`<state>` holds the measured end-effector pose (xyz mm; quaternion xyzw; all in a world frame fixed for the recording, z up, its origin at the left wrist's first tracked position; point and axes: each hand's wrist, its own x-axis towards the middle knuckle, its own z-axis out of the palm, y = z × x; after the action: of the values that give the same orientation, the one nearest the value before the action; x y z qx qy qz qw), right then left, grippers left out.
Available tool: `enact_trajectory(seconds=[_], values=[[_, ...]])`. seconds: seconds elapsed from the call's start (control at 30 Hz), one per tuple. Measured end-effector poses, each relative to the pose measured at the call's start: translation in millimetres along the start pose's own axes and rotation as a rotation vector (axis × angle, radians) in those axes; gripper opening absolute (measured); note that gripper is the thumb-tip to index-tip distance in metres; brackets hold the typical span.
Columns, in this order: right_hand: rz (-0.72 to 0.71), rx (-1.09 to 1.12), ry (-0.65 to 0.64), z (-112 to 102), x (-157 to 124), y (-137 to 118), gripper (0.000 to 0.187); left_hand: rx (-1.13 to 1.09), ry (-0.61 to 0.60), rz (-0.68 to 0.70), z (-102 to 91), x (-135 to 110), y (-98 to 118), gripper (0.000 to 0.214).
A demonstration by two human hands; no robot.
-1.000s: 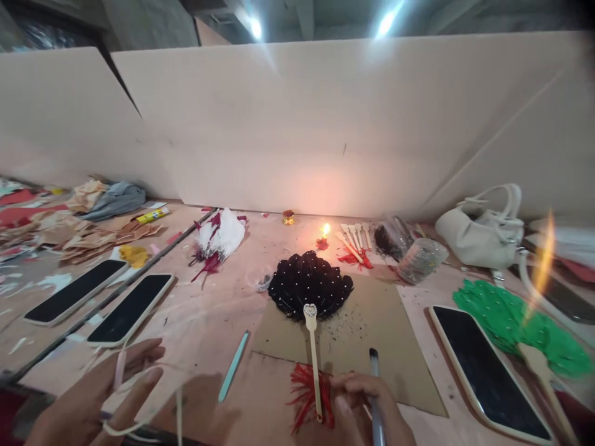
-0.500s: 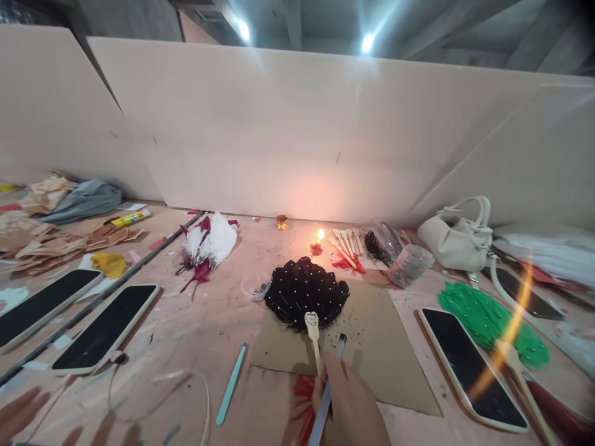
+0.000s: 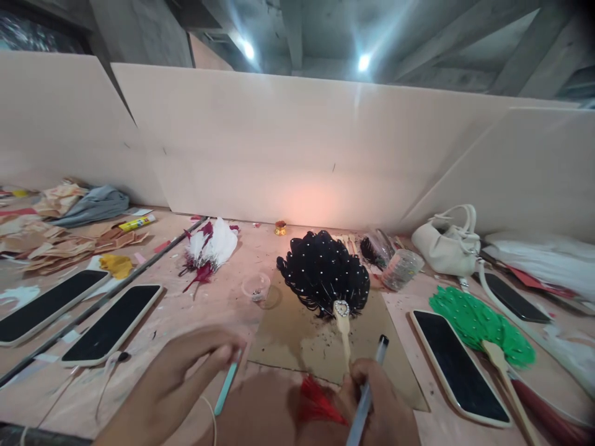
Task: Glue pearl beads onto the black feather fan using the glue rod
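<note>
My right hand (image 3: pixel 379 396) is closed around the pale wooden handle (image 3: pixel 343 341) of a black feather fan (image 3: pixel 320 272) and a silvery pen (image 3: pixel 365 396) with a dark tip. White beads dot the feathers, and a ring of rhinestones sits at the handle's top. A red tassel (image 3: pixel 318 401) hangs below that hand. My left hand (image 3: pixel 186 371) has its thumb and fingertips pinched at the upper end of turquoise tweezers (image 3: pixel 225 390), which lie on the table. Under the fan is a brown cardboard sheet (image 3: pixel 288 341).
A small clear cup (image 3: pixel 256 288) stands left of the fan. Phones (image 3: pixel 114 325) lie on both sides, with a green fan (image 3: pixel 483 322) at right. White and maroon feathers (image 3: pixel 211 248), a clear tub (image 3: pixel 403 269) and a white handbag (image 3: pixel 446 241) are farther back.
My left hand has come in from the lower left to the tweezers. My right hand has raised the black fan and shifted right; the fan now hides the candle flame.
</note>
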<state>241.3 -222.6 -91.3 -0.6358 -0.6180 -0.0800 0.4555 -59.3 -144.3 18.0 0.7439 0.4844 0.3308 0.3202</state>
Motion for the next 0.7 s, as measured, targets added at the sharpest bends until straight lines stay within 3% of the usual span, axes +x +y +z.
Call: enact_trajectory(seconds=[0.07,0.2,0.4,0.5,0.6,0.7], values=[[-0.068,-0.078,0.061,-3.5,-3.9,8.0,0.013,-0.115,-0.068,-0.002,15.9,34.8,9.9,0.038],[-0.193,-0.181,0.079,-8.8,-10.8,21.4,0.01,-0.29,-0.401,-0.028,55.6,81.6,22.9,0.049],[-0.234,-0.152,0.179,-2.8,-14.8,13.6,0.01,-0.531,-0.717,0.034,114.8,78.9,16.8,0.058],[-0.215,-0.108,0.199,-3.3,-10.6,9.5,0.008,-0.535,-0.728,0.121,127.7,71.1,11.8,0.054],[-0.164,-0.069,0.179,-7.3,-5.0,8.4,0.012,-0.331,-0.595,0.205,128.4,71.7,5.9,0.039],[-0.111,-0.043,0.166,-9.3,-2.0,7.7,0.014,-0.023,-0.452,0.452,124.5,79.9,-3.1,0.026]])
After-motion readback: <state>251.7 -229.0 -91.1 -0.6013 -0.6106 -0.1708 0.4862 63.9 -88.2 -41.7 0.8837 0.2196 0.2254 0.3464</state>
